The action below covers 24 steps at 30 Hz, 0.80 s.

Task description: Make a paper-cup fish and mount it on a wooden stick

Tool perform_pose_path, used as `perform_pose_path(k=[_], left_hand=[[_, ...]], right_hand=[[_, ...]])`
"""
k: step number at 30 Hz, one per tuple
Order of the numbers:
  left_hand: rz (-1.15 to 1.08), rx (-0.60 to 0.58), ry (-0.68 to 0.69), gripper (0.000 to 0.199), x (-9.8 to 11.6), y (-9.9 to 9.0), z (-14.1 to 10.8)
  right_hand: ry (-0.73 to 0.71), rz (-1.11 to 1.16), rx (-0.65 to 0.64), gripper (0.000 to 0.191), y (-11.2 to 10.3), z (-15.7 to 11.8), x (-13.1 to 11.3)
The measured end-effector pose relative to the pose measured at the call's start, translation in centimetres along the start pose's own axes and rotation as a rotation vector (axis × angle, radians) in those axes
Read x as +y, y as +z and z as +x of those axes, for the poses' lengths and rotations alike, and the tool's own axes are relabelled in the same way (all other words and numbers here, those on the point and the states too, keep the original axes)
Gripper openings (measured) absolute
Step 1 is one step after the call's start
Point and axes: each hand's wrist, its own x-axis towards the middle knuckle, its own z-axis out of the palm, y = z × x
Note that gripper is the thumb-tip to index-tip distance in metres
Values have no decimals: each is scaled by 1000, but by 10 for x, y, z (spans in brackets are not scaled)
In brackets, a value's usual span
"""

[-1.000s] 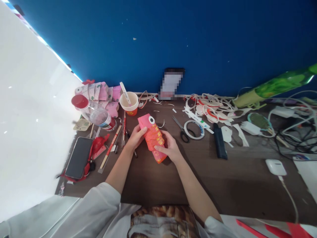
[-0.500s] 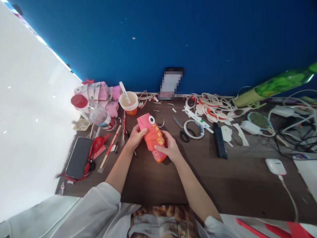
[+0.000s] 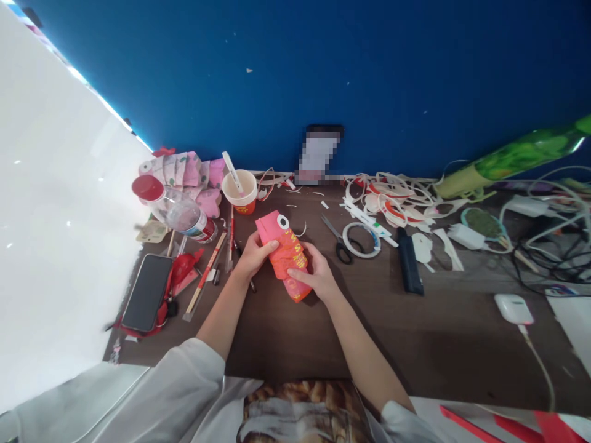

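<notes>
A pink and orange paper fish (image 3: pixel 289 252) with one round white eye and yellow lettering is held tilted above the dark table. On its left side near the head end, my left hand (image 3: pixel 255 253) grips it, thumb on top. My right hand (image 3: pixel 317 274) closes round the lower right part, its thumb lying across the paper. Fingers beneath the fish are hidden. Right of the hands lie black-handled scissors (image 3: pixel 342 249) and a roll of white tape (image 3: pixel 372 252).
At the left stand a red-capped bottle (image 3: pixel 184 215), a pink paper fish (image 3: pixel 178 169) and a paper cup (image 3: pixel 247 187) holding a pen. A phone (image 3: pixel 146 292) lies near the left edge. Paper scraps (image 3: pixel 397 197), a black case (image 3: pixel 409 261), an earbud case (image 3: pixel 513 309) and cables are rightward.
The paper fish has turned very slightly in my hands, showing a little more of its yellow lettering. Both hands keep their grip in nearly the same place.
</notes>
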Motion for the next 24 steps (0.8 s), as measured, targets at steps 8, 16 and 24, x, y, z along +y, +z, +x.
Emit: perform_pose_path(k=[8,16,24], left_hand=[[40,20,4,51,-2,-2,0],[-36,-107,-68,57,6,3,-4],[-37,-58,-74,51,10,6,-5]], right_hand=[[-12,24,-10,62,-1,0,1],[10,30,14,66,2,1,-1],[-6,35,-6,63,0,0,2]])
